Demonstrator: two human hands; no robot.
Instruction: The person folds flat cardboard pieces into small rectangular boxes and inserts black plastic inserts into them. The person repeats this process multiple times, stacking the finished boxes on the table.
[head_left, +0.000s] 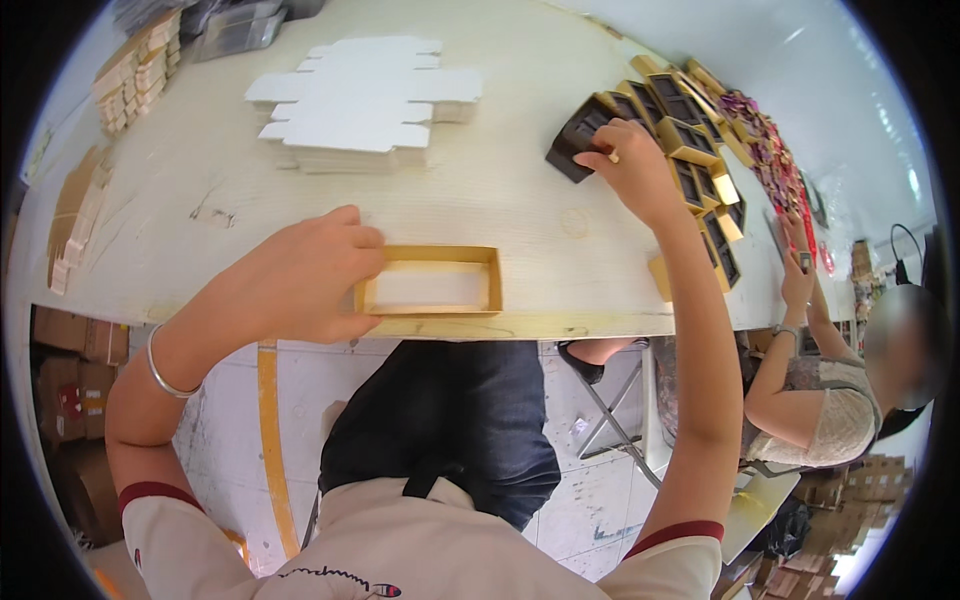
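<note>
At the near edge of the surface [545, 225], your left hand [310, 275] has the gold box [440, 253], open side up, by its left end: thumb at the near corner, fingers curled at the far one, a fairly wide span with the box wall between. That left elbow swings well out to the side, forearm angling inward, silver bangle [165, 370] at the wrist.

And over on the right, it's a long reach! Your right arm stretches forward, only gently bent, and the wrist turns inward, back of the hand uppermost. The right hand [635, 165] pinches the dark tray [570, 142] narrowly, thumb on its near side, fingers over the right edge. The tray sits aslant, beyond the gold box and to its right; whether it's clear of the surface, you can't tell from this view.

Just beside that hand crowd the gold boxes with dark inserts [688, 140]. Farther left lies the stack of flat white cartons [365, 95], well apart from both hands.
</note>
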